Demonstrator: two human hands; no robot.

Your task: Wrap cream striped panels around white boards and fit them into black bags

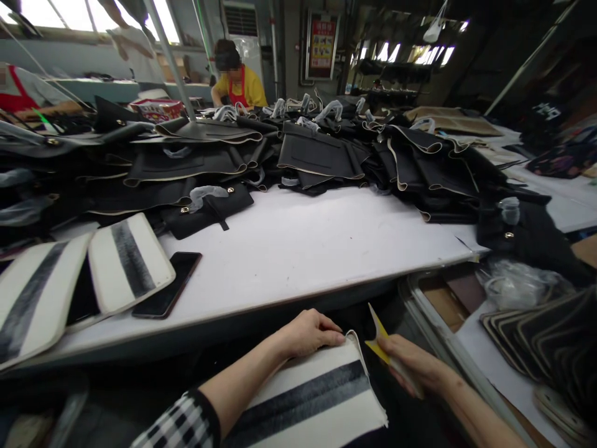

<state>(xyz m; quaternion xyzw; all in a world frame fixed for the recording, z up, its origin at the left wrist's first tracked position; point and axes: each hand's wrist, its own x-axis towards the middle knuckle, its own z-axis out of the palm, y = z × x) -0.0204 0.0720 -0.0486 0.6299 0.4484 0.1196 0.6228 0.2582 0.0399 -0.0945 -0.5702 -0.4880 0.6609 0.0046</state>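
Note:
A cream panel with a dark brushed stripe lies on my lap below the table edge. My left hand rests on its top edge, fingers curled and pinching the corner. My right hand is just to the right of that corner, closed around a thin yellow pointed tool whose tip rises above the fingers.
The white table carries two more striped cream panels at the left with a black phone beside them. Heaps of black bag pieces fill the back. A person in yellow works far off. Stacked dark panels lie right.

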